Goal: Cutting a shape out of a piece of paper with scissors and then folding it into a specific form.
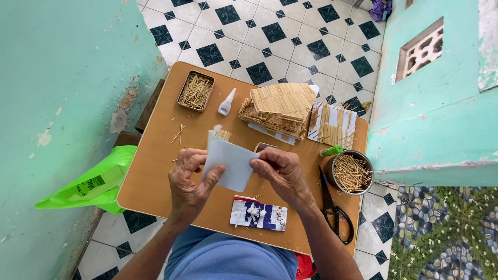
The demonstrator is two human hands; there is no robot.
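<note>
Holding a white card (228,162) between us, we pinch its edges. Left hand (189,181) and right hand (277,171) clamp opposite sides.

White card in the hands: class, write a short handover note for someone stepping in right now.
Left hand and right hand both pinch the white card, held above the table; a few sticks show at its top edge.
Stick-covered panels are stacked behind, glue bottle beside them.
Loose sticks fill the tin and round pot; scissors lie right.
Done: several panels. Left: this card is mostly bare.
</note>
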